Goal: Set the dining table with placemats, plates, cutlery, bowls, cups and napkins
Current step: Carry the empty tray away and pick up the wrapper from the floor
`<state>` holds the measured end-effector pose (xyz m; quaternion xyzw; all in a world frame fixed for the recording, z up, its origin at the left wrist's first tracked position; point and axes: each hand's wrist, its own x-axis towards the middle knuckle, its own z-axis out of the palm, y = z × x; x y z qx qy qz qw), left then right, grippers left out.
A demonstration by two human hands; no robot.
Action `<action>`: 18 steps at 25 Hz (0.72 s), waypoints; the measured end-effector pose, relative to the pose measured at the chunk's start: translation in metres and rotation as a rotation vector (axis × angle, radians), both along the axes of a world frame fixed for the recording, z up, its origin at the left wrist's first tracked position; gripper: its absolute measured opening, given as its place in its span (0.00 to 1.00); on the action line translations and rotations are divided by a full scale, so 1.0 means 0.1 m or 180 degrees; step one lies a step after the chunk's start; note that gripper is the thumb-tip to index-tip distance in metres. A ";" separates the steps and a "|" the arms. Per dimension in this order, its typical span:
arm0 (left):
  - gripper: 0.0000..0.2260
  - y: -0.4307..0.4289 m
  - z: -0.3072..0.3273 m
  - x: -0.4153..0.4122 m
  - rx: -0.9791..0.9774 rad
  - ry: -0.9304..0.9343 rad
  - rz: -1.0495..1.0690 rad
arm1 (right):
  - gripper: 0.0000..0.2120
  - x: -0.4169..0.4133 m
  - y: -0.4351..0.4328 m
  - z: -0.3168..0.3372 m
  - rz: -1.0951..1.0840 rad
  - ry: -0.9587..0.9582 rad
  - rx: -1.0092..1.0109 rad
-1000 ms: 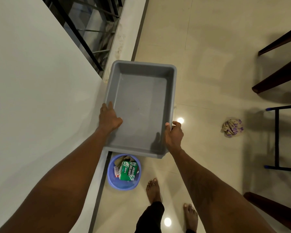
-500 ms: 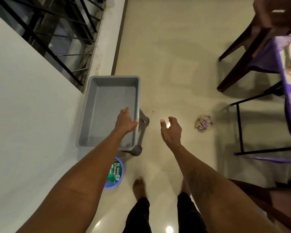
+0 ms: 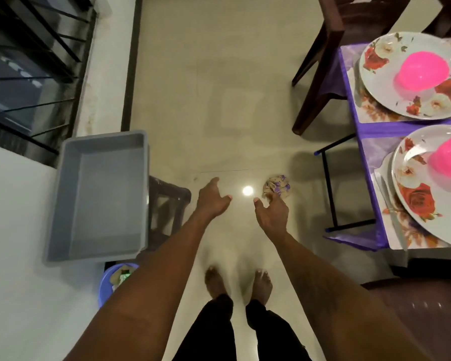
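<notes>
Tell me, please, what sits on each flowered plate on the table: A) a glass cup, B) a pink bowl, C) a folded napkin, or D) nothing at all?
B: one pink bowl sits on the far plate, and a second pink bowl sits on the near plate.

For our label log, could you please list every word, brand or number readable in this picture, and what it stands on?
None can be read.
The green packet in the blue bin is mostly hidden and too blurred to read.
The plates carry only flowers, no words.
</notes>
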<state>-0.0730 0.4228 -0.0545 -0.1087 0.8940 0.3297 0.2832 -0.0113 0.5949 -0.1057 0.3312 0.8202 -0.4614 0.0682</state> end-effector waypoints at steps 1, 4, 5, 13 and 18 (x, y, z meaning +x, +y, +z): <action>0.33 0.15 -0.17 -0.05 0.0040 -0.0066 0.0002 | 0.22 -0.05 0.09 -0.15 -0.0067 -0.0038 -0.0034; 0.31 0.57 -0.97 -0.30 0.0145 -0.0207 0.0051 | 0.20 -0.29 0.35 -0.85 -0.0249 -0.0109 -0.0013; 0.31 0.70 -1.29 -0.40 0.0191 -0.0259 0.0067 | 0.19 -0.39 0.45 -1.15 -0.0280 -0.0140 0.0016; 0.30 1.71 -4.31 -1.12 0.0359 -0.0423 -0.0194 | 0.27 -1.22 1.33 -4.08 -0.0657 -0.0556 0.0142; 0.32 2.10 -5.53 -1.43 0.0512 -0.0513 -0.0180 | 0.44 -1.49 1.60 -5.35 -0.0629 -0.0482 -0.0021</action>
